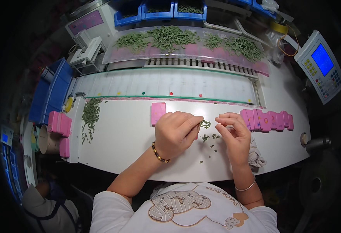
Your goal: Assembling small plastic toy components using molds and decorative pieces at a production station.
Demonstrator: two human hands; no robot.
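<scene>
My left hand (pixel 178 130), with a beaded bracelet at the wrist, pinches a small green ring (pixel 205 124) between thumb and fingertips. It hovers over the white table in front of me. Just to the right of the ring, my right hand (pixel 235 136) has its thumb and index finger slightly apart, and no object shows between them. Beneath the ring, several small green bits (pixel 206 138) lie scattered on the tabletop. Partly behind my left hand stands a pink block (pixel 158 112).
Green pieces form a pile (pixel 91 114) at left. Pink blocks (pixel 261 119) line the right side; others (pixel 60 123) stack far left. Beyond the glossy white strip (pixel 162 83), a clear tray (pixel 112 54) bears many green rings. A display panel (pixel 321 64) stands right; a person (pixel 50 207) sits lower left.
</scene>
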